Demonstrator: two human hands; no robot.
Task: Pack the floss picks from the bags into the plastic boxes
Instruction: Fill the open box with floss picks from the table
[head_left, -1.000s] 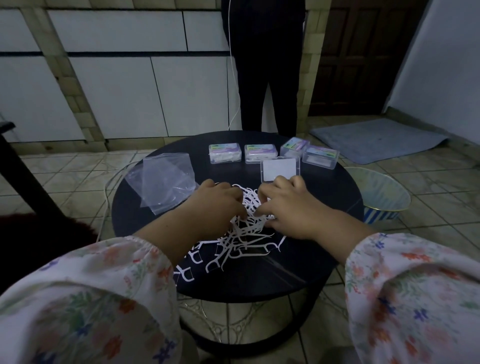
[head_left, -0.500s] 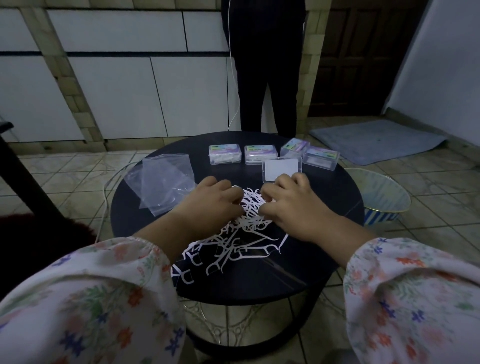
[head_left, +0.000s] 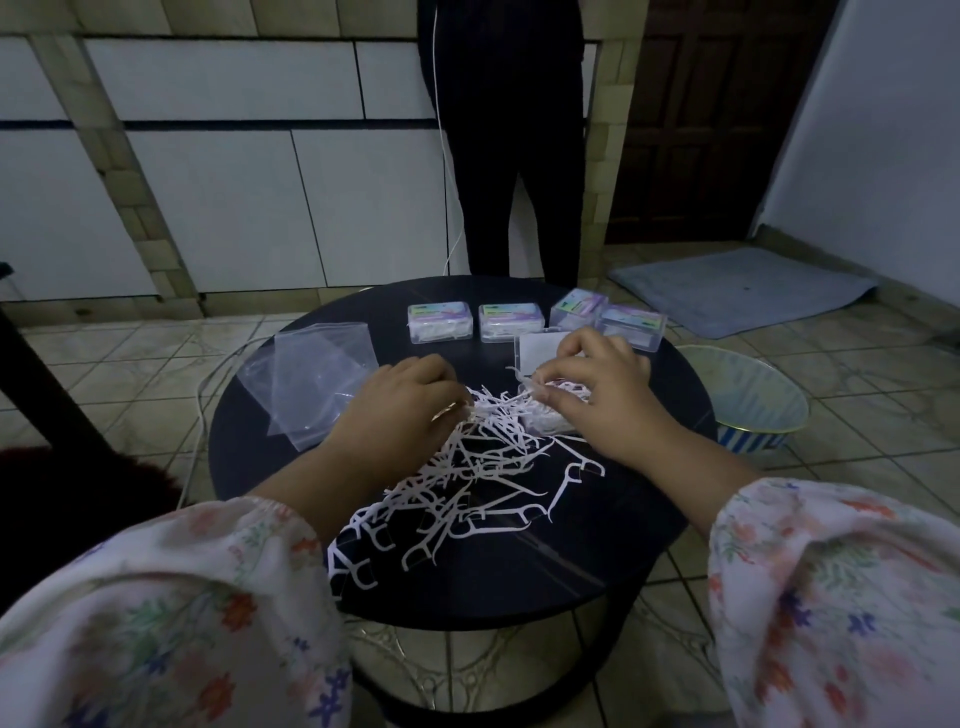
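Dozens of thin white plastic floss picks (head_left: 483, 467) lie in a loose heap on our round black table (head_left: 519, 571), in the one head view we have; our left hand (head_left: 400, 410) curls its fingers into the heap's far edge, pinching what looks like a few picks; our right hand (head_left: 597, 395) pinches a small bunch just in front of the open clear plastic box (head_left: 535, 351); we judge the step to be gathering picks for loading; the next move calls for aligning the bunch and lowering it into that box without snagging the tangle; four closed clear boxes with coloured labels (head_left: 440, 323) stand in a row near the far rim; empty clear plastic bags (head_left: 317, 379) lie left; bare tabletop remains toward us, though some picks sit near the front-left edge and could slide off.
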